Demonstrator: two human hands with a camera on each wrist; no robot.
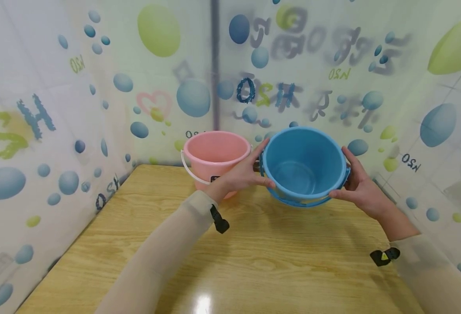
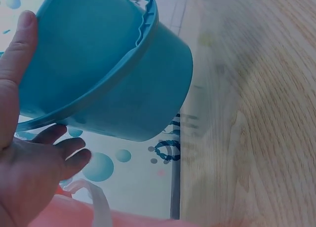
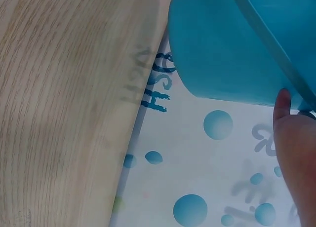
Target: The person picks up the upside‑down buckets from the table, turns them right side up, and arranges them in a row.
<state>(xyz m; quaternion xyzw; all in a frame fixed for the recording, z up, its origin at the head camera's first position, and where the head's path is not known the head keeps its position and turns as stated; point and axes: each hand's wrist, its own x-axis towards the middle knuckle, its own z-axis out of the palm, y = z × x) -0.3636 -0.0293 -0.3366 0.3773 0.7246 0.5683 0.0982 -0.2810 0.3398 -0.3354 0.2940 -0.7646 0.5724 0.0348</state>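
A blue bucket [image 1: 303,161] is held up over the table, tilted so that its open mouth faces the head camera. My left hand [image 1: 244,172] grips its left rim, thumb on the near side and fingers behind. On the opposite side my right hand [image 1: 362,187] holds the rim near the handle joint, its thumb at the near edge. The blue handle hangs below the front rim. Behind my left wrist a pink bucket [image 1: 218,146] with a white handle stands upright on the table. In the left wrist view, the blue bucket's wall [image 2: 133,98] shows above the tabletop.
The wooden table [image 1: 254,261] reaches back to a white curtain [image 1: 156,78] printed with blue and green spots and lettering, which also runs along both sides. A black strap device [image 1: 219,219] sits on the left wrist, another [image 1: 385,256] on the right.
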